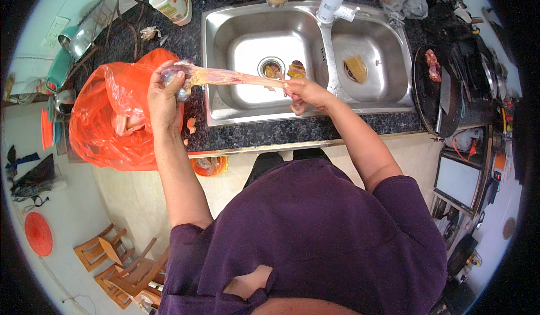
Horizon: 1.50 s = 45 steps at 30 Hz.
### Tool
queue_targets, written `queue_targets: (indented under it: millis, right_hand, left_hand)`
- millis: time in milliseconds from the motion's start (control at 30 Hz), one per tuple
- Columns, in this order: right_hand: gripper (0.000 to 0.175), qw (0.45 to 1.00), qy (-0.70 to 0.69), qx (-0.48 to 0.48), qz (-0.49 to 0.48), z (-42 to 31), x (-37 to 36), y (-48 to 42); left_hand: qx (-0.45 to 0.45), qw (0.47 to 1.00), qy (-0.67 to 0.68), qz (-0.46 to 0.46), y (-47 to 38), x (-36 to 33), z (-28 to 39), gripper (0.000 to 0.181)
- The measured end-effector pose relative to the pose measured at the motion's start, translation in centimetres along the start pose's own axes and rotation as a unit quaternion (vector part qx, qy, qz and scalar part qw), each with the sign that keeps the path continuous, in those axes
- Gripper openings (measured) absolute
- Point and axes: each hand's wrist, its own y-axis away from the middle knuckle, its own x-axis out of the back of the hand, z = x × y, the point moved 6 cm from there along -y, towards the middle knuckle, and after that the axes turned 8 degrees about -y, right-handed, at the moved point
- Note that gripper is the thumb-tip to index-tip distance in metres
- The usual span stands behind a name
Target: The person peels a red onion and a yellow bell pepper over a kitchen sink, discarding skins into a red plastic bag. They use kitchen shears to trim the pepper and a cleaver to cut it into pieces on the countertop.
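Observation:
My left hand (163, 99) grips a dark, bluish, rounded lump of poultry innards (184, 72). From it a stretched strip of pinkish-yellow tissue (236, 77) runs taut across the left sink basin (236, 40) to my right hand (307, 93), which pinches its thin end. A fleshy scrap (298, 106) dangles below my right fingers. Close above that hand, a yellow and dark piece of offal (297, 69) lies in the basin. More scraps sit at the drain (271, 68). Beside my left forearm, an orange-red plastic bag (114, 82) holds pale poultry parts (128, 124).
A pump bottle (171, 2) and white faucet (333, 0) stand behind. In the right basin (379, 32) lies a yellowish sponge-like pad (357, 69). At right, a round chopping board (426, 99) carries meat (433, 66) and a cleaver (445, 91). Small scraps (191, 125) dot the counter (253, 133).

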Motion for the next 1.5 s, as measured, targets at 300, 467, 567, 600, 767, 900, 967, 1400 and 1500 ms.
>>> queue_targets:
  millis: [300, 467, 567, 600, 767, 900, 967, 1400, 1500]
  right_hand:
    - [0.026, 1.0, 0.018, -0.009, -0.01, -2.0, 2.9, 1.9]
    - [0.028, 0.998, -0.06, -0.029, -0.003, -1.2, 6.3, 2.4]
    - [0.027, 0.997, -0.067, -0.018, 0.028, -1.6, 7.0, 3.1]
    - [0.027, 0.997, -0.057, -0.008, 0.045, -2.0, 6.9, 3.4]
    - [0.023, 0.996, -0.049, 0.011, 0.068, -1.0, 8.1, 2.2]
    - [0.023, 0.989, 0.026, 0.022, 0.145, -1.8, 8.3, 1.9]
    - [0.021, 0.99, 0.032, 0.049, 0.125, -1.9, 8.5, 1.2]
    - [0.01, 0.961, 0.244, 0.071, 0.112, 1.1, 6.2, -3.4]
    - [0.008, 0.903, 0.405, 0.086, 0.115, 2.5, 6.3, -5.2]
  left_hand:
    - [-0.009, 0.999, -0.003, 0.044, -1.1, 3.5, 1.1, 0.031]
    - [-0.04, 0.996, 0.005, 0.08, -2.4, 7.5, 2.7, 0.035]
    - [-0.06, 0.995, 0.003, 0.083, -2.4, 8.8, 3.9, 0.034]
    - [-0.068, 0.994, 0.005, 0.081, -2.3, 8.9, 4.5, 0.034]
    - [-0.099, 0.989, -0.009, 0.107, -1.3, 7.8, 6.8, 0.034]
    - [-0.117, 0.99, -0.006, 0.082, -0.9, 8.4, 7.9, 0.039]
    - [-0.116, 0.989, -0.02, 0.087, -0.7, 8.4, 8.1, 0.037]
    - [-0.146, 0.987, -0.012, 0.062, 2.9, 5.1, 9.3, 0.041]
    - [-0.165, 0.983, -0.013, 0.073, 3.3, 5.2, 9.9, 0.041]
